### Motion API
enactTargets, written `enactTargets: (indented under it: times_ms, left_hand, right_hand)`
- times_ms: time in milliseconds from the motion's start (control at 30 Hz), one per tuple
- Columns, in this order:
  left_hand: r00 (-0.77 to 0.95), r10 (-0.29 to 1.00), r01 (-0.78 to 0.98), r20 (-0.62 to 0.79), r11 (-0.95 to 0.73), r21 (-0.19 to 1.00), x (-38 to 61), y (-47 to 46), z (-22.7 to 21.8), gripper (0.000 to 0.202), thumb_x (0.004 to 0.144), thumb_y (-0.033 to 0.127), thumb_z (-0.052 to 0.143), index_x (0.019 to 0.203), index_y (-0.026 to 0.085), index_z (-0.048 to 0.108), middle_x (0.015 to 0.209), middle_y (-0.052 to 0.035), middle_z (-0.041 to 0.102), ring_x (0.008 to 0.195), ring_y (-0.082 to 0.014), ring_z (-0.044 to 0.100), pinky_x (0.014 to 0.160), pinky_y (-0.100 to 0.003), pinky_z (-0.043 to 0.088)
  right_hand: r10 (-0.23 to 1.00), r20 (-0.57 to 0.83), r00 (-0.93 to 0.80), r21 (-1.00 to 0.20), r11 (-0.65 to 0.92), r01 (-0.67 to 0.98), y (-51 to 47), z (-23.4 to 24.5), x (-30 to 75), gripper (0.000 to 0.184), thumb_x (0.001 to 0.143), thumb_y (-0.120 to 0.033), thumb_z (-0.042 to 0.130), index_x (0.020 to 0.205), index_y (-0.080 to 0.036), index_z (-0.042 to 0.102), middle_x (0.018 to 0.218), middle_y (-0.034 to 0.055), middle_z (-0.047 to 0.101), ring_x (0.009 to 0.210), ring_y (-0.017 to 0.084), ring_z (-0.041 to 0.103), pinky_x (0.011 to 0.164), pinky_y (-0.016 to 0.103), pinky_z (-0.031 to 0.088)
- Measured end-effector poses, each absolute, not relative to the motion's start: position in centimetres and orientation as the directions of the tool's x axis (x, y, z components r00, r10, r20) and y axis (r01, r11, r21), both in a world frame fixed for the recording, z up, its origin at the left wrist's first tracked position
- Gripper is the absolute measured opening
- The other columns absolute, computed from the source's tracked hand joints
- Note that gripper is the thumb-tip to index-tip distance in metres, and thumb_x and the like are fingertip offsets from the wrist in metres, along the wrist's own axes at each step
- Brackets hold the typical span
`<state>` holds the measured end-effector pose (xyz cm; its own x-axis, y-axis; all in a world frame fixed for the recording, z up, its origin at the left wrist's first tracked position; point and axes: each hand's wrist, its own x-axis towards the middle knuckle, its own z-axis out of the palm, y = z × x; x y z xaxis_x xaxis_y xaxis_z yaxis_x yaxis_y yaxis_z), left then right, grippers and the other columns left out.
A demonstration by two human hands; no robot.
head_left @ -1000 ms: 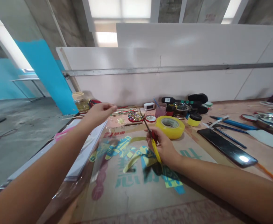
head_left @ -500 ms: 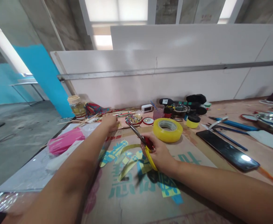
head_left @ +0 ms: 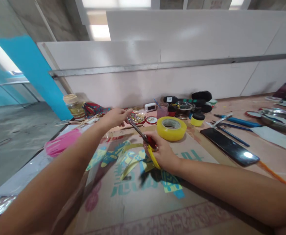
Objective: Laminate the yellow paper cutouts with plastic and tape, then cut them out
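Note:
My right hand grips a pair of scissors by their yellow and red handles. Their grey blades point up and to the left, looking closed. My left hand hovers by the blade tips with its fingers stretched out and nothing visible in them. Whether the fingers touch the tips I cannot tell. Under both hands lies a printed cardboard sheet. Blue and yellow patterned cutouts and a curved yellowish strip lie on it, below the scissors.
A roll of yellow tape lies right of the scissors. Behind are a dish of beads, a cup and a yellow jar. A phone and several tools lie right; a pink bag lies left.
My left hand has risen and its fingers, bent down before, now reach out toward the scissor tips. My right hand still grips the scissors. The view has tilted down and slightly right.

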<state>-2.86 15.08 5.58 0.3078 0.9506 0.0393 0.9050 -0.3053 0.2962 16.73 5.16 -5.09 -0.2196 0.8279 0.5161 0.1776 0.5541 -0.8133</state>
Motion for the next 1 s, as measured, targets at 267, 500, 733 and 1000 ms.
enactTargets:
  times_ms: [267, 500, 733, 1000]
  left_hand:
    - [0.549, 0.814, 0.805, -0.191, -0.454, 0.382, -3.7, 8.4, 5.7, 0.027, 0.073, 0.051, 0.067, 0.071, 0.024, 0.074, 0.066, -0.0014, 0.069, 0.060, -0.0183, 0.057, 0.055, -0.027, 0.035]
    - [0.559, 0.816, 0.770, -0.149, -0.444, 0.458, -4.0, 8.3, 3.4, 0.010, 0.068, 0.033, 0.065, 0.065, 0.024, 0.069, 0.060, 0.0014, 0.063, 0.056, -0.0157, 0.051, 0.056, -0.028, 0.032]
    - [0.448, 0.894, 0.472, 0.014, -0.250, 0.845, -4.0, 8.9, 1.9, 0.032, 0.075, 0.049, 0.067, 0.084, 0.020, 0.057, 0.081, -0.0020, 0.068, 0.072, -0.0166, 0.064, 0.067, -0.029, 0.051]
    - [0.222, 0.951, 0.099, 0.217, -0.243, 0.965, -1.2, 6.8, -0.6, 0.032, 0.077, 0.048, 0.078, 0.079, 0.019, 0.064, 0.088, -0.0041, 0.074, 0.088, -0.0203, 0.067, 0.081, -0.032, 0.050]
  right_hand:
    - [0.817, 0.530, -0.227, -0.794, 0.572, 0.206, 5.3, -5.1, 16.5, 0.038, 0.079, -0.017, 0.062, 0.116, -0.023, 0.064, 0.092, 0.0006, 0.066, 0.072, 0.015, 0.054, 0.066, 0.028, 0.046]
    - [0.817, 0.557, -0.149, -0.798, 0.576, 0.179, 5.1, -4.7, 16.8, 0.031, 0.088, -0.028, 0.066, 0.118, -0.024, 0.058, 0.091, 0.0001, 0.060, 0.076, 0.015, 0.056, 0.070, 0.029, 0.048]
    - [0.879, 0.474, -0.061, -0.880, 0.474, -0.001, 5.7, -4.7, 16.8, 0.040, 0.087, -0.043, 0.073, 0.116, -0.026, 0.050, 0.090, -0.0016, 0.054, 0.076, 0.014, 0.056, 0.064, 0.026, 0.051]
    - [0.955, 0.253, -0.153, -0.952, 0.218, -0.213, 4.8, -3.9, 16.3, 0.053, 0.079, -0.060, 0.076, 0.109, -0.027, 0.048, 0.083, -0.0067, 0.053, 0.052, 0.007, 0.049, 0.047, 0.021, 0.045]
